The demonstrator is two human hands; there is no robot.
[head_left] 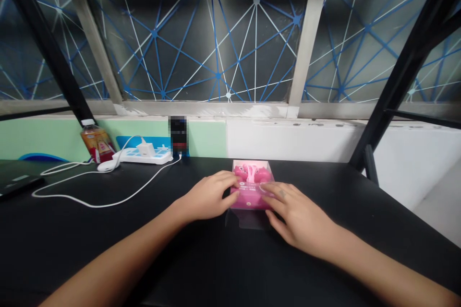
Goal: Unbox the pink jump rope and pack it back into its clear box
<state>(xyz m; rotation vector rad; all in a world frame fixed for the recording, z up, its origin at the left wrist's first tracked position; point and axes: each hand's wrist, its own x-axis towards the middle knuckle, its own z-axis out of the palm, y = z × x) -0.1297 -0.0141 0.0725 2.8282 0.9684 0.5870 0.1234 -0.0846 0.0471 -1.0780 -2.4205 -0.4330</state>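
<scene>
A pink box [248, 200] with a clear plastic cover lies on the black table in front of me. Through the cover show bright pink items [262, 175] with a whitish cord-like strand; their exact kind is unclear. My left hand [211, 195] grips the box's left side, fingertips on its upper edge and thumb at the lower left. On the opposite side, my right hand [300, 216] holds the box with its fingers over the right edge, its thumb lower down and apart from them. A clear plastic flap [248, 220] sticks out at the near end.
At the back left, a white power strip [158, 156] holds a charger [145, 148] with white cables [97, 205]. Beside it leans a drink bottle [99, 141]. A blurred dark device [179, 136] stands by the wall. Another dark flat object [21, 186] lies far left.
</scene>
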